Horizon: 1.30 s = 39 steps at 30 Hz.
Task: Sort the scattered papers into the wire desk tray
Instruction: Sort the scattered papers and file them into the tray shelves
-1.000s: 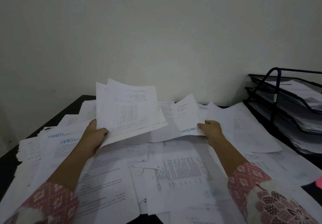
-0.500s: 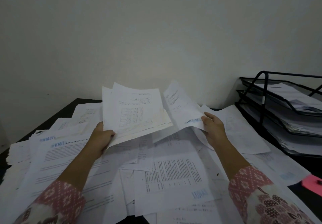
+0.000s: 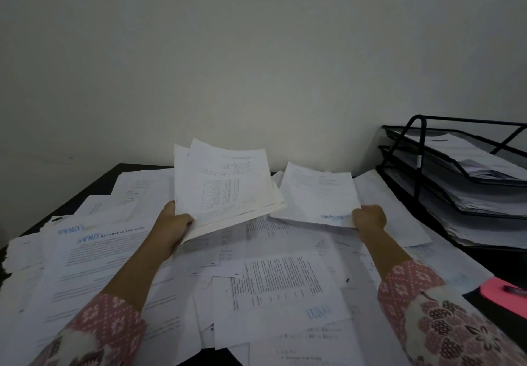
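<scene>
Right hand point(image 3: 369, 219) has lifted one white printed sheet point(image 3: 316, 194) off the desk's point(image 3: 94, 186) litter, fingers pinching its edge | left hand point(image 3: 174, 224) grips gathered white stack point(image 3: 225, 186) | black three-tier wire desk tray point(image 3: 422, 166), right edge, awaits.

You're working in dim, flat light here, with a cool grey-green cast over the whole frame. The wall point(image 3: 256, 52) is brightest around its centre and darkens towards the corners, so you've got vignetting. No hard shadows anywhere; you only get soft ones under the lifted sheets point(image 3: 225, 183). No glare either, the scattered papers point(image 3: 285, 286) read as muted blue-grey. Print on the nearest pages is legible as lines but smeared, and noise softens everything. Your sleeves point(image 3: 445, 323) at the bottom corners are stretched by the wide lens. The wire desk tray point(image 3: 422, 149) at the right edge bends outward and sinks into near-black.
</scene>
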Motion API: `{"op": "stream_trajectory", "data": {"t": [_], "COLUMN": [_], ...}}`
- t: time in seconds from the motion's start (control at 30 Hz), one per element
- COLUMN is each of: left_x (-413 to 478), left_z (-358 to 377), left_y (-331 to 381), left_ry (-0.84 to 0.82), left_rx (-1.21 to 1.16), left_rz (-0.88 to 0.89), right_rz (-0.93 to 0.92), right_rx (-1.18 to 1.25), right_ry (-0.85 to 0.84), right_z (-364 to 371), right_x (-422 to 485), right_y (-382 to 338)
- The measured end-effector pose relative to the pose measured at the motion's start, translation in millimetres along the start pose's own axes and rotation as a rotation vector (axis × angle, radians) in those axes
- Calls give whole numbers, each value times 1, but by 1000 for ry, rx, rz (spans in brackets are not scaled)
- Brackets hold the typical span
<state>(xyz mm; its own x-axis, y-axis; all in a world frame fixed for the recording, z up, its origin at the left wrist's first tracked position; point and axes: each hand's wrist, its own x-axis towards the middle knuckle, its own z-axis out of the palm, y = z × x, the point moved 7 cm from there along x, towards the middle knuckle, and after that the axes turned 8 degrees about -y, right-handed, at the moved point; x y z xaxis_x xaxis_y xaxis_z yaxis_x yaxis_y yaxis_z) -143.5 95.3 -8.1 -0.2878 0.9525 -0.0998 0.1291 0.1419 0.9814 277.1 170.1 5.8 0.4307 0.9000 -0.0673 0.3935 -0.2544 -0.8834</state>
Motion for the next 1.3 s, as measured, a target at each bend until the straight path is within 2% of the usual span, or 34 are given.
{"op": "stream_trajectory", "data": {"t": [0.17, 0.23, 0.3, 0.4, 0.53, 0.73, 0.9, 1.0, 1.3], "left_x": [-3, -3, -4, -5, -5, 0, 1, -1, -19], "left_z": [15, 18, 20, 25, 31, 26, 18, 25, 73], "left_y": [-2, -3, -3, -2, -4, -3, -1, 1, 18], "left_ry": [-16, -17, -20, -32, -54, -20, 31, 12, -81], "left_rx": [-3, 0, 4, 5, 20, 122, 172, 187, 52], "left_rz": [12, 17, 21, 27, 27, 54, 62, 62, 150], "right_rz": [117, 117, 119, 111, 3, -54, -14, -27, -95], "right_rx": [-504, -615, -615, -530, -188, 232, 571, 578, 233], "right_ry": [-60, -86, -157, -240, -100, -34, -153, -201, -419], "right_z": [10, 12, 17, 25, 13, -22, -30, -23, 29], "right_x": [-2, -6, -3, 1, 2, 1, -1, -8, -42], "right_y": [9, 4, 1, 2, -7, -13, -13, -15, -20]}}
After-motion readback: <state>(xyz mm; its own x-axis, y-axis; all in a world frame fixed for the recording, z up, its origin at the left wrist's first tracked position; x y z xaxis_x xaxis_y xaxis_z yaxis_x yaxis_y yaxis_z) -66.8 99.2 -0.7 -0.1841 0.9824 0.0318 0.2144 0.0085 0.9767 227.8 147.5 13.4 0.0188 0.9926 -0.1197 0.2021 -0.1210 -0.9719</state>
